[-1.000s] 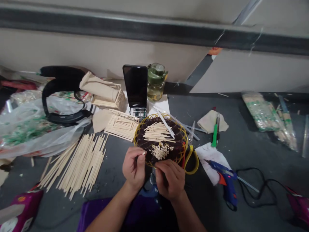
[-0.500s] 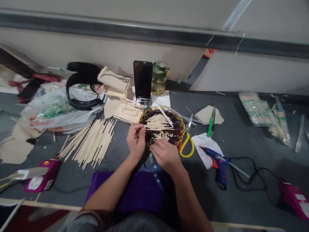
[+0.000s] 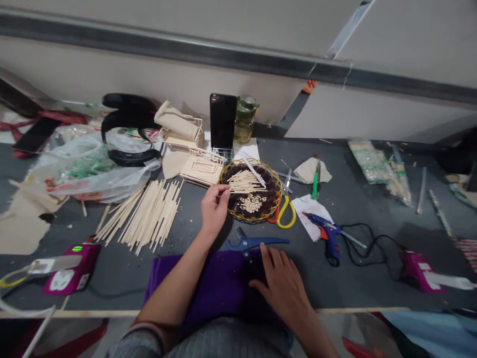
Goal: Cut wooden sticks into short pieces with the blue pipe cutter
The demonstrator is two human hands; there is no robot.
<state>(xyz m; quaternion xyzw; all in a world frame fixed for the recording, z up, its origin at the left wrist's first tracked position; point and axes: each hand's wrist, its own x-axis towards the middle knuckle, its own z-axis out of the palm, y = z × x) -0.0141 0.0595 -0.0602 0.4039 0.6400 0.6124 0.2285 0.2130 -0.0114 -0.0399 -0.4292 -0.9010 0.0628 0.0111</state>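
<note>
My left hand (image 3: 214,209) is closed in a pinch at the left rim of the round wire basket (image 3: 225,171), its fingertips on the ends of the short wooden sticks (image 3: 242,182) lying inside. Small cut stick pieces (image 3: 252,203) sit in the basket's middle. My right hand (image 3: 281,283) lies flat with fingers spread on the purple cloth (image 3: 208,283), fingertips just below the blue cutter (image 3: 249,243), which rests on the grey table (image 3: 372,278).
Long wooden sticks (image 3: 147,214) lie in a pile at the left. A phone (image 3: 222,121) stands behind the basket beside a green jar (image 3: 246,119). A blue glue gun (image 3: 326,233) with its cord, yellow-handled scissors (image 3: 285,214), a stick frame model (image 3: 201,169) and plastic bags (image 3: 89,169) surround the work spot.
My right hand left the basket and came back down onto the purple cloth below the blue cutter. My left hand stayed pinched at the basket's left rim. The camera pulled back.
</note>
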